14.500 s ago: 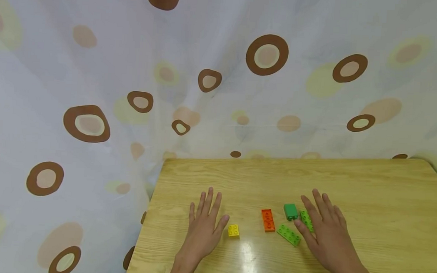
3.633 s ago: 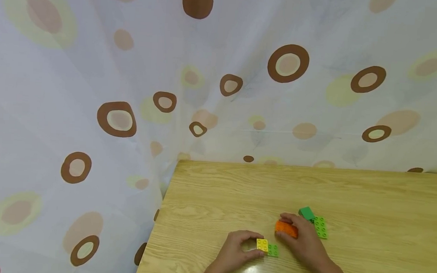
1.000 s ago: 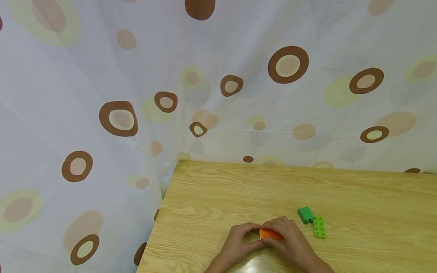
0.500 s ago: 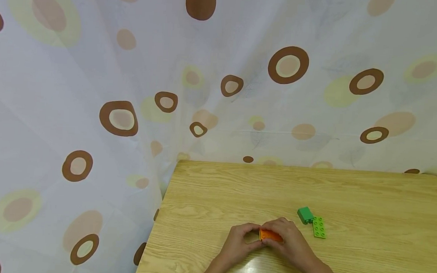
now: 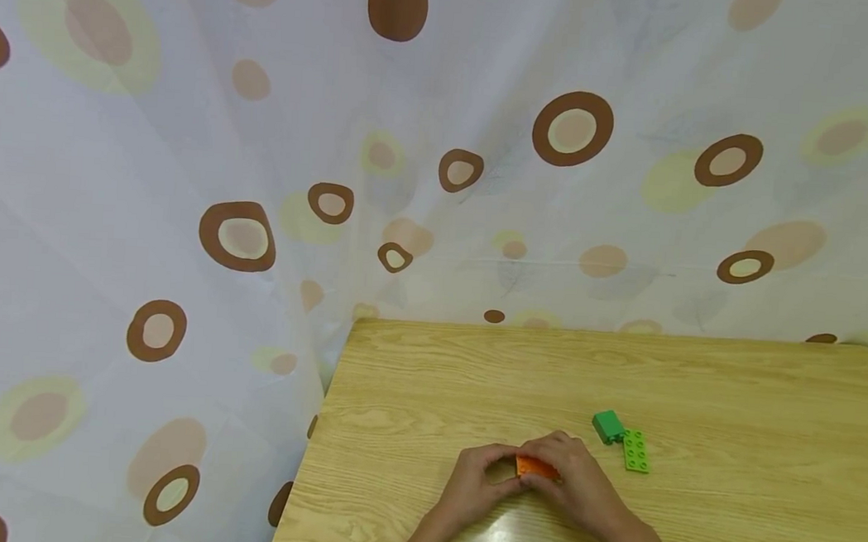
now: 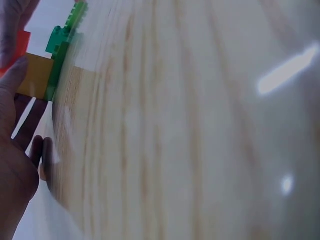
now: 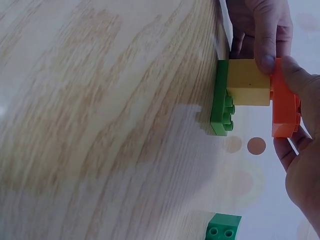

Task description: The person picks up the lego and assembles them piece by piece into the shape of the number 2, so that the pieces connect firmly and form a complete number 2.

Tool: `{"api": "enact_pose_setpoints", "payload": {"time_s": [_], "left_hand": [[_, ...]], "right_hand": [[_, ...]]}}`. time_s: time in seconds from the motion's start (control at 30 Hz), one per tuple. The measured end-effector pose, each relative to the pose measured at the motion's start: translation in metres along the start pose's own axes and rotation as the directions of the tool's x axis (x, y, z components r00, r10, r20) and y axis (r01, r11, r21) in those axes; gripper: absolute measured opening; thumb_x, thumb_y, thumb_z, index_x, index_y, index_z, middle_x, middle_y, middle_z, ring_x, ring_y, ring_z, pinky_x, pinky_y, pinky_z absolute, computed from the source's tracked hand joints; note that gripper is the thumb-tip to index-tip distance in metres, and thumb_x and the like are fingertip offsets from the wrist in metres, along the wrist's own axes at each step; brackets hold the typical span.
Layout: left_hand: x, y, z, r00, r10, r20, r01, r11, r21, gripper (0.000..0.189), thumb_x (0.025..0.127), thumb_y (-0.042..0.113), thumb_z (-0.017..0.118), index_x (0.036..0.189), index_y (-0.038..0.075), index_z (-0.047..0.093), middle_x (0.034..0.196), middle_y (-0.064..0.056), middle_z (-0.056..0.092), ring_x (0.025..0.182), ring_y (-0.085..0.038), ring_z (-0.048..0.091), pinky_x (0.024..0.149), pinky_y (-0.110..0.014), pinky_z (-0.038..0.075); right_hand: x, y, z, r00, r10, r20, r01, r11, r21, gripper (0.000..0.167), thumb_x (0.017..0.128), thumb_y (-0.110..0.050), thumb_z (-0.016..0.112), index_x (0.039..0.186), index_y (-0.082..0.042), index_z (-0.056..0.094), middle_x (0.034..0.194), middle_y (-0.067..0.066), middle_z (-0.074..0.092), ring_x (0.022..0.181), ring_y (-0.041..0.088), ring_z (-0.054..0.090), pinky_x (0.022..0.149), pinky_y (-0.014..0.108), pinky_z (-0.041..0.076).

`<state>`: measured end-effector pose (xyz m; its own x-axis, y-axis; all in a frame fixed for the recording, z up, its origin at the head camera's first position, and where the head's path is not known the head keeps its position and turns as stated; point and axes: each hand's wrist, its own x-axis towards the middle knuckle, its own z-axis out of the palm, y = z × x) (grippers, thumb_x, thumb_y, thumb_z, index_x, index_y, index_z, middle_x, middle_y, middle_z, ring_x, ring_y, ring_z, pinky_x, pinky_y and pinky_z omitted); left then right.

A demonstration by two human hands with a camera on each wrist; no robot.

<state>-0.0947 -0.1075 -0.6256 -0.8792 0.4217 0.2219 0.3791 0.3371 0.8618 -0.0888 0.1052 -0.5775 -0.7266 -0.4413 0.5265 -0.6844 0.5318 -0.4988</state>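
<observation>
A stack of toy building bricks stands between my hands. At its bottom a light green brick (image 7: 218, 102) lies on the table, with a yellow brick (image 7: 249, 82) on one end of its studs. My left hand (image 5: 469, 480) pinches the yellow brick between thumb and fingers. My right hand (image 5: 578, 483) grips an orange brick (image 7: 283, 102) by its sides, over the yellow one. In the right wrist view a narrow gap with a stud shows between orange and yellow. From the head, the hands and orange brick hide most of the stack.
Right of the hands, a dark green brick (image 5: 608, 427) lies on its side, touching or nearly touching another light green brick (image 5: 635, 451) with studs up. The wooden table (image 5: 435, 371) meets a spotted curtain (image 5: 557, 204) at its back and left.
Earlier both hands lay flat among separate bricks. The yellow brick went onto a light green one; the right hand then carried the orange brick left over it. In the last second it has barely shifted.
</observation>
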Motion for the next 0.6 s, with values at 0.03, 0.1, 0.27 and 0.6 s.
{"api": "enact_pose_setpoints", "payload": {"time_s": [0.03,0.1,0.27,0.6], "left_hand": [[0.0002,-0.0001,0.0002,1.000,0.001,-0.001,-0.001,1.000,0.004,0.042,0.096,0.042,0.078,0.132,0.021,0.073,0.130,0.013,0.072,0.122,-0.006,0.066,0.108,-0.031,0.052],[0.0003,-0.0006,0.0005,1.000,0.001,-0.002,-0.001,1.000,0.009,0.042,0.096,0.042,0.077,0.132,0.022,0.073,0.129,0.013,0.072,0.122,-0.006,0.066,0.108,-0.031,0.052],[0.0004,-0.0015,0.0006,1.000,0.008,0.003,-0.008,1.000,0.014,0.041,0.096,0.042,0.076,0.132,0.022,0.073,0.130,0.013,0.072,0.122,-0.006,0.066,0.108,-0.031,0.052],[0.0011,-0.0023,0.0007,0.999,0.039,-0.001,-0.039,0.999,0.020,0.040,0.097,0.037,0.077,0.133,0.019,0.073,0.130,0.011,0.072,0.121,-0.006,0.067,0.107,-0.030,0.053]], "right_hand": [[0.0003,-0.0003,-0.0009,1.000,0.000,0.002,0.000,1.000,0.005,0.041,0.076,-0.013,0.093,0.114,-0.017,0.079,0.110,-0.011,0.077,0.100,0.011,0.065,0.083,0.039,0.056],[0.0009,-0.0006,-0.0025,1.000,-0.002,0.010,0.002,1.000,0.018,0.040,0.077,-0.013,0.093,0.115,-0.016,0.079,0.111,-0.011,0.077,0.099,0.011,0.065,0.083,0.038,0.056],[0.0018,0.0005,-0.0045,1.000,-0.008,0.025,0.007,0.999,0.038,0.039,0.078,-0.012,0.092,0.115,-0.016,0.079,0.112,-0.010,0.077,0.101,0.010,0.065,0.084,0.037,0.058],[0.0017,0.0023,-0.0043,0.999,-0.027,0.028,0.026,1.000,0.016,0.039,0.078,-0.012,0.092,0.115,-0.015,0.078,0.112,-0.010,0.077,0.101,0.011,0.066,0.085,0.038,0.056]]}}
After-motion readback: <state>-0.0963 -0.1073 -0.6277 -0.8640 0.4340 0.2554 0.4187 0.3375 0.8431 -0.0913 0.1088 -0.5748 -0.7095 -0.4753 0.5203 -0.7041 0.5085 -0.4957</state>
